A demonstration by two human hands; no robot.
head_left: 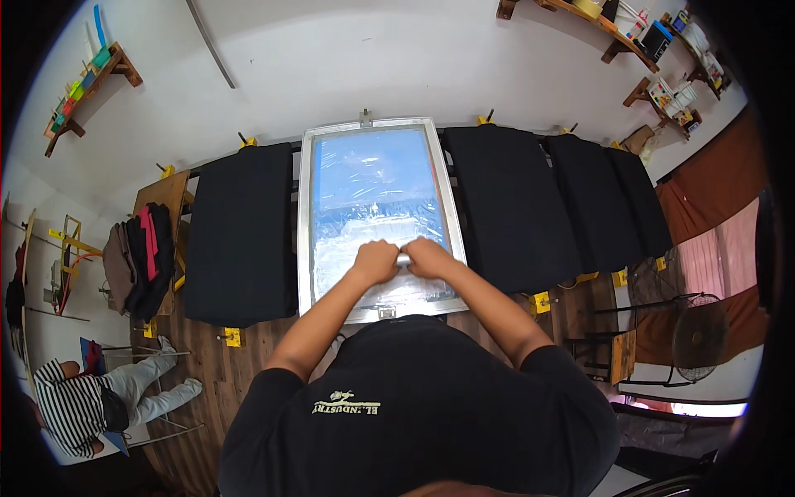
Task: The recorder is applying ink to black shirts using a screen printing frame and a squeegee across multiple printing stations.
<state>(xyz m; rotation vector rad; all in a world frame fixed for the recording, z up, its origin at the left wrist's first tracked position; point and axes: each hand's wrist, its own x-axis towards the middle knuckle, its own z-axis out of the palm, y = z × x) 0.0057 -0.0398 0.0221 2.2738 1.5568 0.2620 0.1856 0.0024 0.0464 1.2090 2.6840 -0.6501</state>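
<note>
A screen-printing frame (305,215) with a silvery metal rim lies straight ahead of me, its mesh blue at the far end and whitish toward me, with shiny clear film on it. Over the near half of the mesh, my left hand (377,262) and my right hand (426,258) are side by side, fingers curled round a squeegee (404,260). Only a short grey-silver piece of its handle shows between my fists; its blade is hidden. Metal clamps (366,118) hold the frame's far edge, and another fitting (387,313) sits at the near edge.
Black-covered boards flank the frame, one at left (240,236) and several at right (509,207), with yellow brackets (541,302). Folded garments (141,257) hang at the left. A person in a striped top (70,406) sits lower left. A standing fan (701,331) is at right.
</note>
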